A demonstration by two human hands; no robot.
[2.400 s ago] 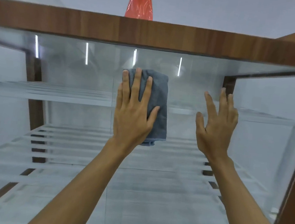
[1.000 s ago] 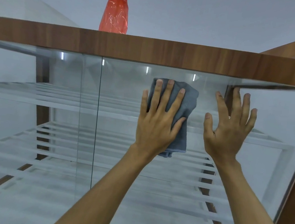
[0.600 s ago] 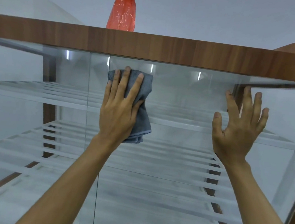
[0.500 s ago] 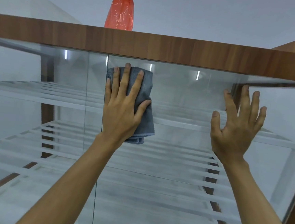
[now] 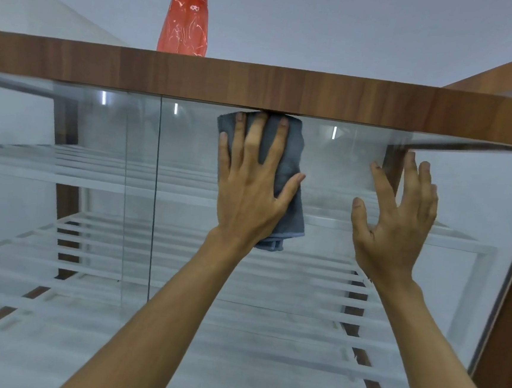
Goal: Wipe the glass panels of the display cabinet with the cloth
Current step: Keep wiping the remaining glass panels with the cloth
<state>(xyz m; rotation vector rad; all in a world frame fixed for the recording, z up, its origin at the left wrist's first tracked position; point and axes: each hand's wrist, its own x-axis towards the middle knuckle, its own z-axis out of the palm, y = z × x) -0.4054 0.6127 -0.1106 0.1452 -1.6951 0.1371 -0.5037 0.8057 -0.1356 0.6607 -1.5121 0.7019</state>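
Two grips: both raised before the clear glass front panel [image 5: 191,145] of the brown wooden display cabinet [image 5: 349,98].
Left grip [image 5: 248,199]: fingers spread flat, pressing the folded grey cloth [image 5: 294,153] against the pane, just under the cabinet's top edge.
Right grip [image 5: 396,234]: fingers straight and parted, holding nothing; contact with glass unclear.

My view was bright and evenly lit. Thin white glints [image 5: 176,108] sat on the glass panel [image 5: 337,170]; the shelves [image 5: 64,174] looked smeared, perhaps motion blur.
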